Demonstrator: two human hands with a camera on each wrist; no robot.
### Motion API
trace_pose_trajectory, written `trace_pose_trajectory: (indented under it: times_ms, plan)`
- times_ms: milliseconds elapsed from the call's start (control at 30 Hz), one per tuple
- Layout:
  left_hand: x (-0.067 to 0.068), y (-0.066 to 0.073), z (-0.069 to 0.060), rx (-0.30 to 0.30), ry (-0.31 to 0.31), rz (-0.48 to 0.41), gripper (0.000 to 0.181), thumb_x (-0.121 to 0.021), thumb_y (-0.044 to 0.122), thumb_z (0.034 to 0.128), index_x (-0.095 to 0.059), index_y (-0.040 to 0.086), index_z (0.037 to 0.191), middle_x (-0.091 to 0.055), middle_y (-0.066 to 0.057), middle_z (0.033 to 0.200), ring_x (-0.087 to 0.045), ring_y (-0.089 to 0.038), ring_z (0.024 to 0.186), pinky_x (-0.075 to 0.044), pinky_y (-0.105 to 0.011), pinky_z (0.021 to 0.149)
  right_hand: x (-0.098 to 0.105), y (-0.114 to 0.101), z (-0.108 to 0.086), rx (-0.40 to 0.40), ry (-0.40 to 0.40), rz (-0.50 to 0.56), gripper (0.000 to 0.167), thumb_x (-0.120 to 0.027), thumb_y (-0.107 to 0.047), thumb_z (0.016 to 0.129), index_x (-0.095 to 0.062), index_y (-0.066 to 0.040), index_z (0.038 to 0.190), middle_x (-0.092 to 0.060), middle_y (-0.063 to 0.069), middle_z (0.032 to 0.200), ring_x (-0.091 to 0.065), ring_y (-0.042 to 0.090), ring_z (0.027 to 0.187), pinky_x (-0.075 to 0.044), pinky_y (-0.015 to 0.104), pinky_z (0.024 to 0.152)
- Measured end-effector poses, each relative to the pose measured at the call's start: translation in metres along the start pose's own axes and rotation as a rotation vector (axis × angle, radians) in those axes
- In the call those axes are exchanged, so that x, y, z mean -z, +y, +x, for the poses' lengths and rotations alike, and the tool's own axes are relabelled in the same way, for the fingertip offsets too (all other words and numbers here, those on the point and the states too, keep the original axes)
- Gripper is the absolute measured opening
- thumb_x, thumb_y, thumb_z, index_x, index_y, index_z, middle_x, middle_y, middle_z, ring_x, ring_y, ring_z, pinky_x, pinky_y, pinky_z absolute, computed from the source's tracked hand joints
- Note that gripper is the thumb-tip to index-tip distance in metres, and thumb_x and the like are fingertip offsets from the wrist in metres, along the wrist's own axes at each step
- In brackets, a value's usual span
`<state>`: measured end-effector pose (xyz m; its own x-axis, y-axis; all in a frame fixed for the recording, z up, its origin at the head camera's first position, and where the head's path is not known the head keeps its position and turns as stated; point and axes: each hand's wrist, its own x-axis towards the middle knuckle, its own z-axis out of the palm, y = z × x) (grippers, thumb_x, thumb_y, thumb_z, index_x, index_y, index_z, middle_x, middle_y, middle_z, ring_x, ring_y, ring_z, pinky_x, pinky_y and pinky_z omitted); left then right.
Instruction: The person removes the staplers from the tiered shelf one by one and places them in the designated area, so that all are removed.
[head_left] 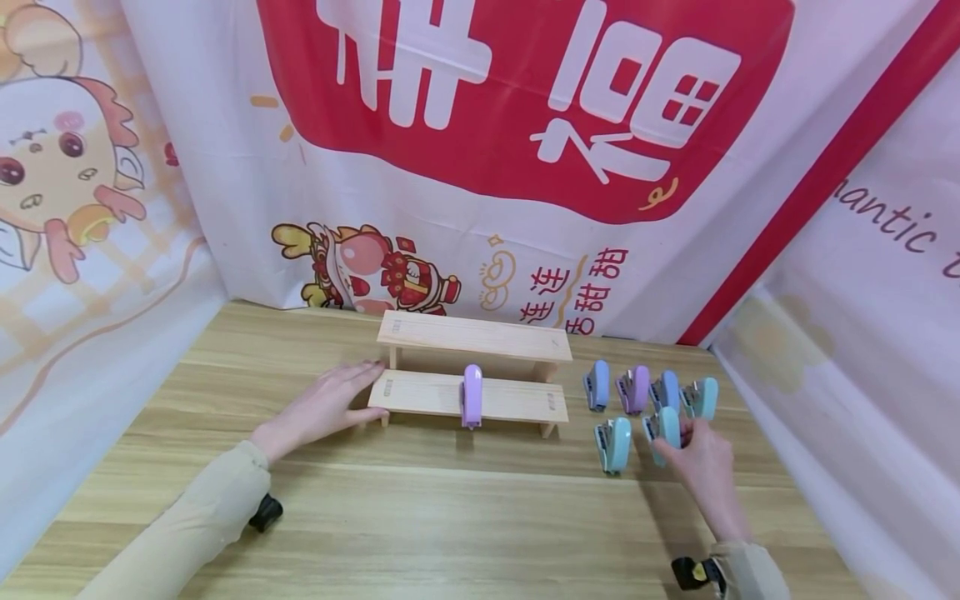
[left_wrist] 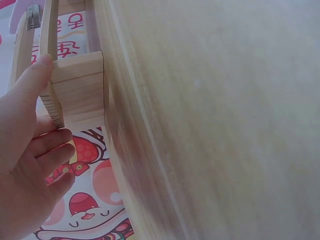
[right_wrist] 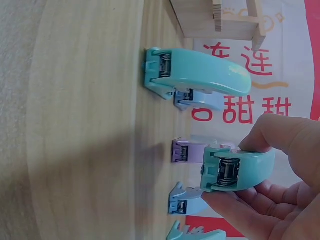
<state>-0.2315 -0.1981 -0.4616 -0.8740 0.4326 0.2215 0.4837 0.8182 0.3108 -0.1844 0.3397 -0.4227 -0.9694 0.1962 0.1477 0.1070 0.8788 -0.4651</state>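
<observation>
My right hand (head_left: 705, 458) pinches a teal stapler (right_wrist: 245, 170) between thumb and fingers, its base raised off the table in the right wrist view. Left of it, another teal stapler (head_left: 614, 446) stands upright. Behind these is a row: a blue stapler (head_left: 597, 386), a purple stapler (head_left: 634, 389), a second blue stapler (head_left: 665, 390) and a teal one (head_left: 702, 397). A two-step wooden rack (head_left: 420, 393) bears a lilac stapler (head_left: 472, 396) upright on its lower step. My left hand (head_left: 333, 404) holds that step's left end, thumb at the front, fingers behind.
Under everything lies a wood-grain table (head_left: 450, 517). The rack's upper step (head_left: 476, 335) stands close to the printed back curtain (head_left: 480, 233). More printed cloth hangs along the left and right sides. Bands with small black devices circle both wrists.
</observation>
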Motion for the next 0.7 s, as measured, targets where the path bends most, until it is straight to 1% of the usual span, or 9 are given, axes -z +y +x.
trace_pose_trajectory:
  times_ms: [233,433,700]
  plan:
    - [-0.001,-0.001,0.000,0.005,-0.002,0.004,0.079,-0.072,0.046,0.0883,-0.044,0.002,0.148,-0.047,-0.023,0.150,-0.048,-0.040,0.138,-0.036,-0.062,0.116,-0.007,0.007,0.003,-0.035,-0.054,0.004,0.043,-0.073,-0.023,0.081,-0.055,0.009,0.104,-0.066,0.026,0.092,-0.062,0.026,0.073,-0.054,0.028,0.055]
    - [-0.001,0.000,0.000,0.008,-0.009,0.009,0.079,-0.071,0.047,0.0884,-0.044,0.002,0.148,-0.047,-0.023,0.150,-0.048,-0.039,0.138,-0.035,-0.062,0.116,-0.012,0.011,0.005,-0.056,-0.094,0.008,0.040,-0.074,-0.021,0.081,-0.054,0.008,0.101,-0.065,0.024,0.090,-0.061,0.023,0.071,-0.054,0.028,0.055]
    - [0.000,0.001,-0.001,0.001,0.004,0.015,0.081,-0.072,0.047,0.0879,-0.044,0.001,0.148,-0.046,-0.023,0.151,-0.048,-0.040,0.138,-0.036,-0.062,0.116,-0.016,0.015,0.007,-0.060,-0.110,0.006,0.035,-0.074,-0.020,0.081,-0.055,0.006,0.097,-0.065,0.021,0.088,-0.060,0.023,0.071,-0.053,0.027,0.055]
